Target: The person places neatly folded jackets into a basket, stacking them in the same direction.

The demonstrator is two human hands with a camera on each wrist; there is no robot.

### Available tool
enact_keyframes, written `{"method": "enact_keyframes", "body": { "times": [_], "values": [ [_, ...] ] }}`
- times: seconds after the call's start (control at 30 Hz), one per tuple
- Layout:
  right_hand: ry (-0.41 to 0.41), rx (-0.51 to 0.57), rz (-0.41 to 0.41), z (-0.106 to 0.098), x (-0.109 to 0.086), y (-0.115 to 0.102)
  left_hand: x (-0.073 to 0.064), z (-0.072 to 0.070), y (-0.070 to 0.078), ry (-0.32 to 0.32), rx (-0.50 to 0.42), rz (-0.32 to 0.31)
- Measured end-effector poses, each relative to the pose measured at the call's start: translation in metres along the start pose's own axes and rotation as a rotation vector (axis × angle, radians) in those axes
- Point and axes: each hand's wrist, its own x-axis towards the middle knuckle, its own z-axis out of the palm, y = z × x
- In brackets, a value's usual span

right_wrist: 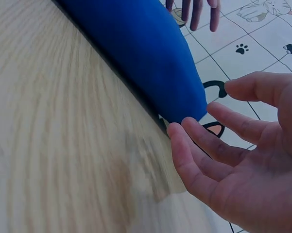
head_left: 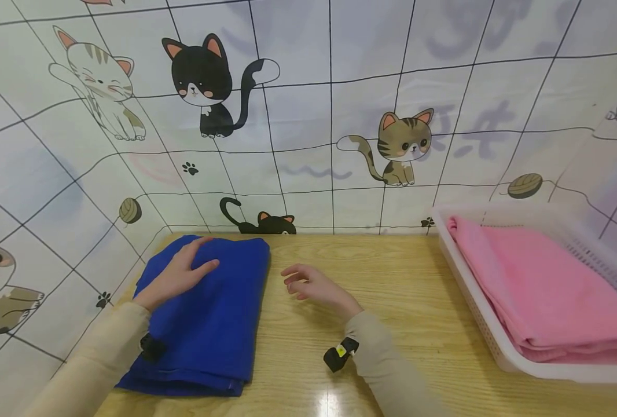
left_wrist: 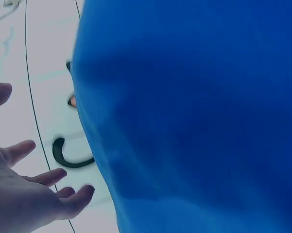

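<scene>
A folded blue cloth point(head_left: 220, 313) lies on the left part of the table, its layered edge toward the person. Over its far left part hovers my left hand point(head_left: 180, 272), thumb and fingers spread and nothing in them. The left wrist view shows the same blue cloth point(left_wrist: 194, 107) filling the right side, the fingers apart from it. To the right of the cloth, above the bare wood, is my right hand point(head_left: 313, 286) with loosely bent fingers and nothing held. In the right wrist view its fingers point(right_wrist: 218, 141) spread near the far end of the cloth.
A white plastic basket point(head_left: 475, 307) stands at the right of the wooden table point(head_left: 360, 260), with a folded pink cloth point(head_left: 553, 284) inside. A cat-patterned wall covering point(head_left: 308, 127) rises behind the table and along the left.
</scene>
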Motion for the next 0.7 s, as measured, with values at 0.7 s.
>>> {"method": "enact_keyframes", "body": {
  "times": [0.7],
  "values": [
    [-0.004, 0.015, 0.01, 0.045, 0.012, -0.009, -0.04, -0.06, -0.102, -0.26, -0.315, -0.231]
  ]
}}
